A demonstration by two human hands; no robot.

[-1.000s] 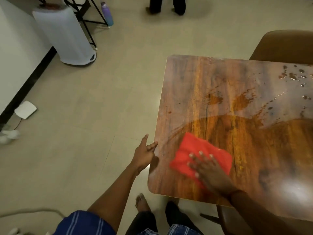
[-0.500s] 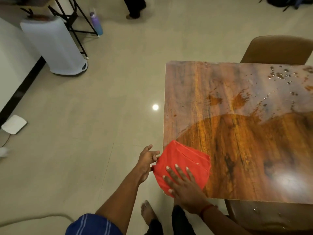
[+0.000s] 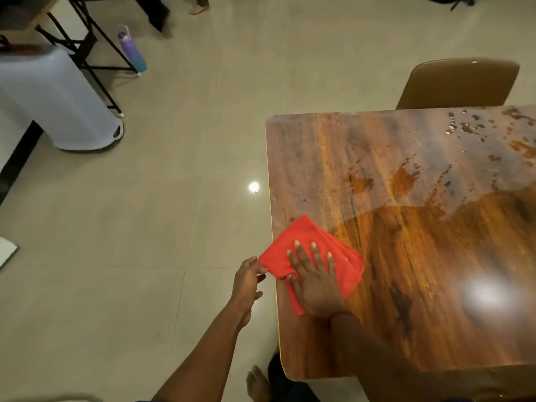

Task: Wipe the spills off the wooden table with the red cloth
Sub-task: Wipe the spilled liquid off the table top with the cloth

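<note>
The red cloth (image 3: 304,242) lies folded on the wooden table (image 3: 435,285) at its left edge, one corner hanging over the side. My right hand (image 3: 314,281) lies flat on the cloth with fingers spread, pressing it down. My left hand (image 3: 248,281) is beside the table edge, and its fingers pinch the overhanging corner of the cloth. Wet spill patches (image 3: 403,181) and droplets (image 3: 470,126) spread over the far half of the table.
A brown chair (image 3: 458,82) stands behind the table. On the tiled floor to the left are a white bin (image 3: 52,100), a black metal stand (image 3: 87,39) and a purple bottle (image 3: 132,50). Another person's legs (image 3: 162,13) are at the top. My bare foot (image 3: 258,384) is below the table corner.
My right hand slid the cloth from the table's near middle leftward to the left edge. My left hand went from open beside the edge to pinching the cloth's overhanging corner.
</note>
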